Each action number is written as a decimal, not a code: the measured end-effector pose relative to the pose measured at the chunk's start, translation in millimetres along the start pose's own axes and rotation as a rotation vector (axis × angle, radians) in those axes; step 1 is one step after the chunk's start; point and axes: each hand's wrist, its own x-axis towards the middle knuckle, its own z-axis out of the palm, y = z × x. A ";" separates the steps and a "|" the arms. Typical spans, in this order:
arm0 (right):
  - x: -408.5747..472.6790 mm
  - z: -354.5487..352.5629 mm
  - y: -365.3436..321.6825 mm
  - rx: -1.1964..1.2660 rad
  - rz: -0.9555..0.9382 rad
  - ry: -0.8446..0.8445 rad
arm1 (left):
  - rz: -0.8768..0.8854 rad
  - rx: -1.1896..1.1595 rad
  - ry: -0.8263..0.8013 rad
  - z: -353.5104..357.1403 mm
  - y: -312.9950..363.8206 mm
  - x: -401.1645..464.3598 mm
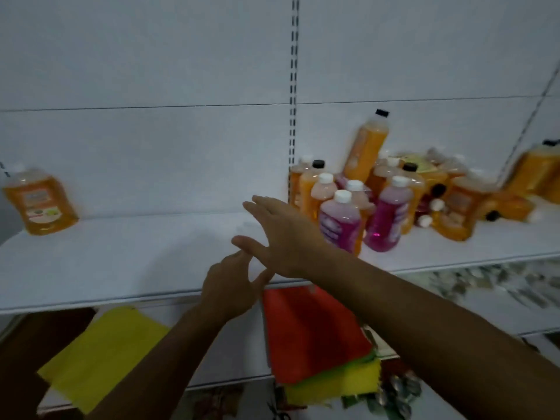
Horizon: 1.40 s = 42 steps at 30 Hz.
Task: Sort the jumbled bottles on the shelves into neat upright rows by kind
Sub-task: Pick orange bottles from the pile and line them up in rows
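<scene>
Bottles (363,204) clustered just right of outstretched right hand (281,237).

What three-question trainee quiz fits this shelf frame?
1. True or false: the right hand holds a bottle.
2. The lone orange bottle stands at which end of the shelf: A left, B right, C middle?
3. Fill in: the two nearest bottles in the cluster, including the front pink bottle, hold ____ liquid.

Key: 1 false, both it and the left hand are empty; 2 A; 3 pink.
</scene>
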 end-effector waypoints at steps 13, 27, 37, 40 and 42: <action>-121.8 -65.7 98.6 0.013 0.352 0.110 | 0.155 -0.212 -0.088 53.9 120.3 -10.8; -58.5 -24.2 125.6 0.044 0.492 0.239 | 0.177 -0.512 -0.145 67.4 90.7 65.2; -10.2 -45.8 151.9 0.181 0.449 0.361 | 0.206 -0.548 -0.028 65.6 62.6 116.1; 7.5 -57.3 164.5 0.180 0.404 0.147 | 0.293 -0.539 -0.058 62.6 67.8 128.3; 22.3 -63.4 172.4 0.195 0.411 0.043 | 0.322 -0.528 -0.083 64.8 69.8 135.6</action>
